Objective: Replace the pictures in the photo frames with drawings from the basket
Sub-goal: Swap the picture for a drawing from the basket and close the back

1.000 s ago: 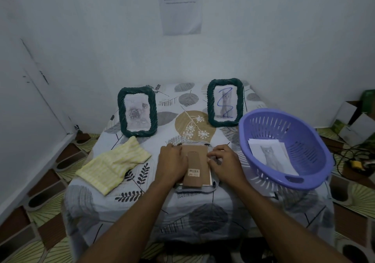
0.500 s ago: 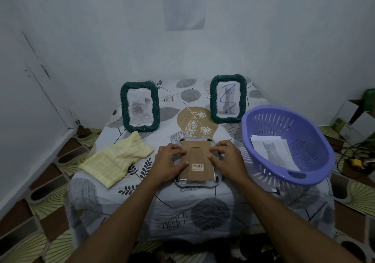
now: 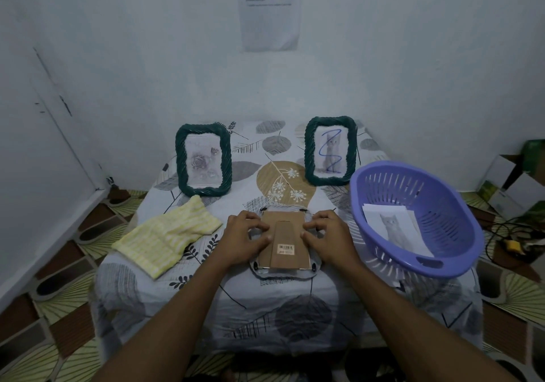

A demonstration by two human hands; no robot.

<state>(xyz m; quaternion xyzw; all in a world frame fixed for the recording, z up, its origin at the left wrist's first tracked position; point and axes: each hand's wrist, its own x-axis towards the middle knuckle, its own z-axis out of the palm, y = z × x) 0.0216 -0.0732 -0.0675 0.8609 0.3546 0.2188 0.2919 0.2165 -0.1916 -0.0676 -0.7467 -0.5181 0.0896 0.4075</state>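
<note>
Comparing w/ the frame 1 s back: the left hand [image 3: 246,238] no longer lies flat over the cardboard back; it has slid off to the left edge, fingers curled, tips on the board's rim. Right hand [image 3: 327,235] has shifted little, fingers bent, tips pressing the right edge. Neither hand is closed around anything; both rest partly curled on the frame, one per side. More of the brown backing shows now. Rest of the table unchanged.

Face-down frame [image 3: 283,241]: lies flat near the front-centre of the table [image 3: 265,316], between the two hands. Brown cardboard back w/ a folded-down stand strip along its middle, barcode sticker [image 3: 286,249] near the front end. Small dark tabs at the corners; can't tell if turned open or locked. Frame rim pokes out pale grey around the board.

Two green frames stand upright at the rear. Left frame [image 3: 203,160]: grey rose print. Right frame [image 3: 331,151]: grey cat print w/ a blue squiggle over it.

Purple basket [image 3: 460,251]: on the table's right side, just beside the right hand, not touching it. Inside lie paper sheets [image 3: 395,231], top one showing a grey cat drawing.

Yellow cloth [image 3: 168,237]: crumpled, left of the left hand, in front of the left frame, apart from both.

Printed notice [image 3: 269,6] on the wall; text too blurred to read.
</note>
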